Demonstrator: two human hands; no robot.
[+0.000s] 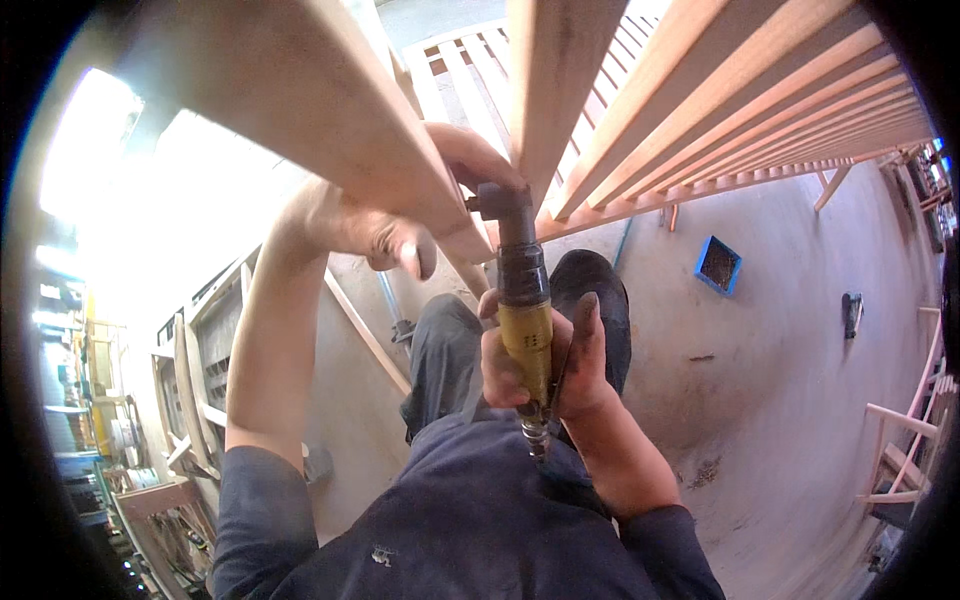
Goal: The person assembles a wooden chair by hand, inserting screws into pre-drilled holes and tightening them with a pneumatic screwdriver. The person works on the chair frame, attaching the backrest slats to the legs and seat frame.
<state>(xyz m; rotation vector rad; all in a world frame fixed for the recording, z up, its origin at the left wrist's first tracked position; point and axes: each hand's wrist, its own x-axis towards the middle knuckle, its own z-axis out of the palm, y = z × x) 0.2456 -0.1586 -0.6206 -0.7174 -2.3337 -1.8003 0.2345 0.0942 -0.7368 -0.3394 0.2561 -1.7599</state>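
Observation:
My right hand [545, 360] grips the yellow body of a pneumatic angle tool [520, 290]. Its dark angled head points up and left against the edge of a pale wooden slat [330, 110]. My left hand [375, 225] reaches up and holds that same slat from below, fingers curled around its underside right beside the tool head. A slatted wooden frame [740, 110] of several parallel rails spreads above and to the right. The tool's metal air fitting sticks out below my right fist.
A concrete floor [770, 400] lies below, with a blue square box [718, 264] and a small dark object [851, 312] on it. My dark shoe [590, 290] shows under the tool. More wooden frames stand at left [200, 380] and at the right edge [915, 430].

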